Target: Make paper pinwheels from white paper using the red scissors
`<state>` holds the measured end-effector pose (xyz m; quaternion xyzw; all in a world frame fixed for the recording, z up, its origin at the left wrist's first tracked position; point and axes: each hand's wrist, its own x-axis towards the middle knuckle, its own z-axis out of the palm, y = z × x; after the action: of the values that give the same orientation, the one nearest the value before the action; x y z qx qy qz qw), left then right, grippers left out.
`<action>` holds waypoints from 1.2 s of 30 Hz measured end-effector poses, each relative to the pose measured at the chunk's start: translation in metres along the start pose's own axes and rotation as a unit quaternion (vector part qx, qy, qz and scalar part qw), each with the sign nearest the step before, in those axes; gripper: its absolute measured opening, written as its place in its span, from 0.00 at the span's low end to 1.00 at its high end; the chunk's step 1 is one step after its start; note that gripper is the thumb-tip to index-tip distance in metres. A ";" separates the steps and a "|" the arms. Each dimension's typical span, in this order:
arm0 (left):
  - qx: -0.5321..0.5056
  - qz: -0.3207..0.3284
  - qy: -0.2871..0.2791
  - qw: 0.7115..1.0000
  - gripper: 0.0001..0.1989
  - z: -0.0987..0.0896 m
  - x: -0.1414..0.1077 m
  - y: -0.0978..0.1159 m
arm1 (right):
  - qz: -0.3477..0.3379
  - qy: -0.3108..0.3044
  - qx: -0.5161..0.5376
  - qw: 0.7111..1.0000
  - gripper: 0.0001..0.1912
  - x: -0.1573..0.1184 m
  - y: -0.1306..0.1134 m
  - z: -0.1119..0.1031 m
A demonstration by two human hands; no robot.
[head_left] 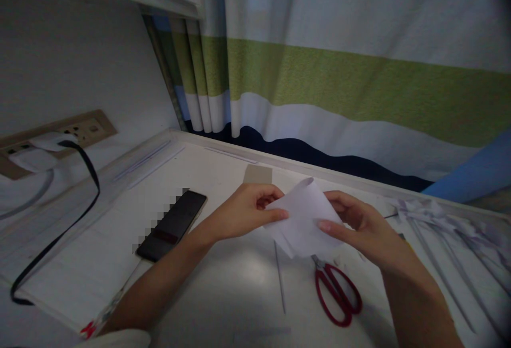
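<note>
Two hands: the left hand [255,207] and the right hand [355,225] are holding one white paper [305,223] up over the white table [207,289].
White paper: it is sitting right between the two grips and curling over at the top.
Left thumb: it is pressing the front of the left side, with fingers bending near the edge.
Right thumb: it is resting on the right side, with fingers going behind.
Red scissors [338,296]: they are lying on the table, partly hiding under the paper.

A striped curtain [343,82] and desk [223,279] suggest a home.
</note>
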<state>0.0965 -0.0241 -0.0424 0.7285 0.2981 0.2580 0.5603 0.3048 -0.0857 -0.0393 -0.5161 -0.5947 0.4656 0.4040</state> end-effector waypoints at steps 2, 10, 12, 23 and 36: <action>0.043 0.013 -0.022 0.999 0.07 0.002 -0.003 0.003 | -0.008 -0.023 -0.002 1.000 0.20 -0.002 0.000 0.002; 0.049 0.020 0.018 0.998 0.10 0.008 -0.007 0.008 | -0.001 0.048 -0.027 0.998 0.06 -0.007 0.001 0.008; 0.016 0.001 0.043 0.999 0.09 0.009 -0.005 0.008 | 0.009 0.083 -0.007 0.996 0.07 -0.009 -0.001 0.008; -0.138 -0.027 0.070 0.988 0.05 0.013 -0.003 0.007 | -0.006 0.163 -0.003 0.987 0.10 -0.009 -0.004 0.009; -0.154 -0.032 0.064 0.985 0.06 0.012 -0.005 0.009 | 0.010 0.168 -0.004 0.986 0.12 -0.012 -0.010 0.009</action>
<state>0.1029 -0.0373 -0.0367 0.6055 0.3129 0.3294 0.6535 0.2953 -0.0988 -0.0320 -0.5947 -0.5152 0.3742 0.4908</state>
